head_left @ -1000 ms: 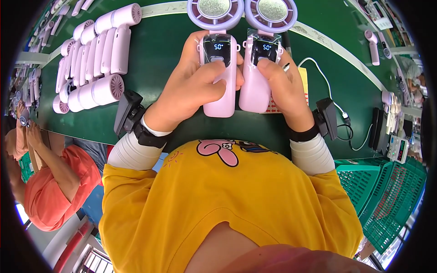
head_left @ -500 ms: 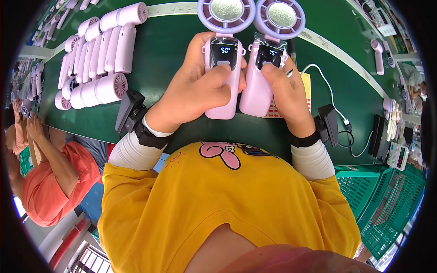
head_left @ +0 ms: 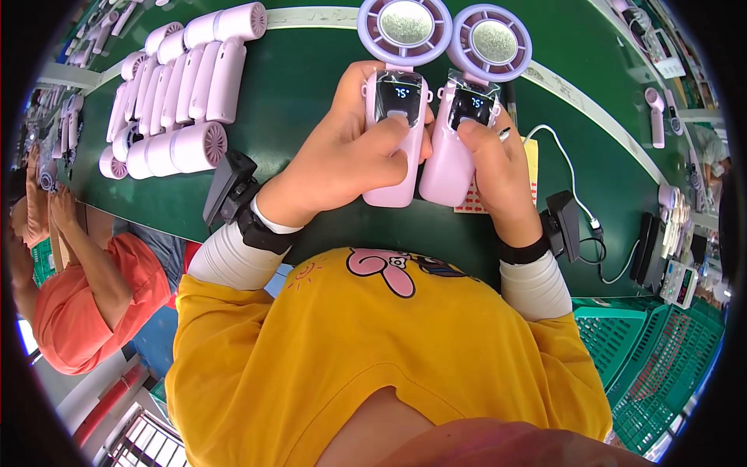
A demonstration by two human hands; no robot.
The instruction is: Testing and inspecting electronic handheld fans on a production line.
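Two pink handheld fans with round lilac heads stand side by side in my grip above the green table. My left hand (head_left: 342, 152) is closed round the left handheld fan (head_left: 387, 183), its thumb on the button under the lit dark display. Round the right handheld fan (head_left: 446, 175) my right hand (head_left: 498, 163) is closed as well, thumb at that fan's button. Clear film covers both displays, and both show lit digits. A slim pen-like thing (head_left: 504, 134) with a dark tip shows by my right fingers. Most of the fingers behind the handles are hidden.
Several pink handheld fans (head_left: 183, 86) lie packed together at the left. A yellow and red-patterned sheet (head_left: 529, 179) lies under my right hand, beside a white cable (head_left: 572, 167). Green plastic baskets (head_left: 661, 373) stand at the lower right. A person in an orange shirt (head_left: 101, 296) works at the left.
The left fan's display reading has changed and now looks like the right one's. Both fans and my hands appear slightly farther right and lower in the picture, as does the table scene.
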